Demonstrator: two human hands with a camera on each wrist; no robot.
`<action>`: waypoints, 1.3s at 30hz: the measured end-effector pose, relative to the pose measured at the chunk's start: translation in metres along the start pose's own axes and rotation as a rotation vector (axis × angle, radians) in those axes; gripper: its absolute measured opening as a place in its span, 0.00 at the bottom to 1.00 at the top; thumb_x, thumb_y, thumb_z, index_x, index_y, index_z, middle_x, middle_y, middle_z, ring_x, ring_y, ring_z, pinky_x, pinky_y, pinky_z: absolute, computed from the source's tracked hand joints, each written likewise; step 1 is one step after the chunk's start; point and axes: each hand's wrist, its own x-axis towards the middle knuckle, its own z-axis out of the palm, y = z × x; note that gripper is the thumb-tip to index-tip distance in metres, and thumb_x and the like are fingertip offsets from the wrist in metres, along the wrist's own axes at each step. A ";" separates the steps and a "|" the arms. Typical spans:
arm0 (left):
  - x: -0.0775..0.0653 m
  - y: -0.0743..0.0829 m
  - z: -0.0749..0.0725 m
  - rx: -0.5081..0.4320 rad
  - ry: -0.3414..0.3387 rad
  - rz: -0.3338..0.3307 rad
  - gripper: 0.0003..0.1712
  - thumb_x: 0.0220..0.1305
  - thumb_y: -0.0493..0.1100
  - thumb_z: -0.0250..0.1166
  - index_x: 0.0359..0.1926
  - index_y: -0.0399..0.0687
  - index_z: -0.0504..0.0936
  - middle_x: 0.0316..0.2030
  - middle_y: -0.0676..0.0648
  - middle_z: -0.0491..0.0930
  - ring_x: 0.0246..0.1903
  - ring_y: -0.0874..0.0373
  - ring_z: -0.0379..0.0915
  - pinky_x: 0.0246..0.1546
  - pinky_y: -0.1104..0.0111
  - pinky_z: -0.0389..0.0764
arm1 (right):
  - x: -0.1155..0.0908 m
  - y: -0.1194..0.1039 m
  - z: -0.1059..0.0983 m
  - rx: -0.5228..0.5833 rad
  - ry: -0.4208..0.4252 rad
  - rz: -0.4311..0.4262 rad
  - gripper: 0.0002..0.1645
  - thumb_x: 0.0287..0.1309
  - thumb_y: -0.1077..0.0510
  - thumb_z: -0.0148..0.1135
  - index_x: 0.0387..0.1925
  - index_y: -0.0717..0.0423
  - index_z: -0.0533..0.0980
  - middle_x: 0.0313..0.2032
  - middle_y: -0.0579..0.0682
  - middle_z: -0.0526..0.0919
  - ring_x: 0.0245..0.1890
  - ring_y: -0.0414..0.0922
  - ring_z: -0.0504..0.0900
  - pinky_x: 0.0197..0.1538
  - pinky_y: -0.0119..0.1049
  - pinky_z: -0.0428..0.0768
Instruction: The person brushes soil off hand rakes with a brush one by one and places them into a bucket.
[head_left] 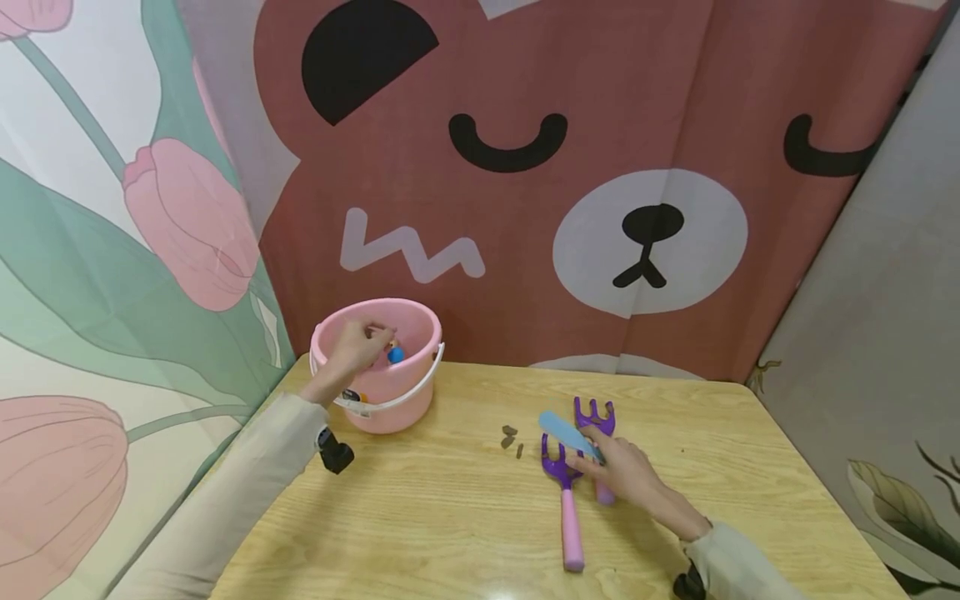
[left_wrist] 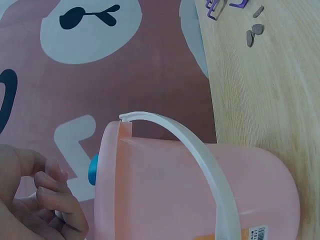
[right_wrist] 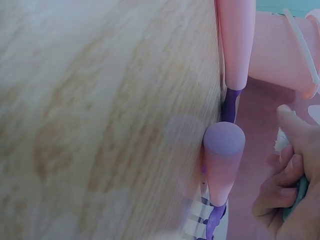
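Observation:
My left hand [head_left: 362, 346] is over the mouth of a pink bucket [head_left: 397, 417], its fingers loosely bent. In the left wrist view the same hand [left_wrist: 40, 195] shows nothing between its fingers. A small blue thing [head_left: 396, 355] shows at the bucket's opening, close to the fingertips. My right hand [head_left: 626, 471] grips a light blue, flat, blade-like tool [head_left: 564, 431]; a teal part [right_wrist: 296, 199] of it shows inside the fingers. Below that hand lie two purple toy forks with pink handles, a nearer fork [head_left: 572, 529] and a farther fork [head_left: 595, 410], partly covered by the hand.
Several small grey-brown pieces [head_left: 509, 435] lie on the wooden table [head_left: 420, 517] left of the forks. The bucket's white handle [head_left: 405, 395] hangs down in front. A printed bear curtain [head_left: 525, 250] stands right behind the table.

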 end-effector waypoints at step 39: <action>-0.020 0.008 0.037 -0.001 -0.091 0.117 0.14 0.65 0.35 0.57 0.48 0.30 0.81 0.26 0.43 0.81 0.16 0.61 0.68 0.17 0.74 0.70 | -0.004 0.005 -0.006 0.005 0.049 -0.017 0.30 0.67 0.44 0.60 0.63 0.57 0.72 0.16 0.39 0.63 0.14 0.35 0.61 0.19 0.31 0.59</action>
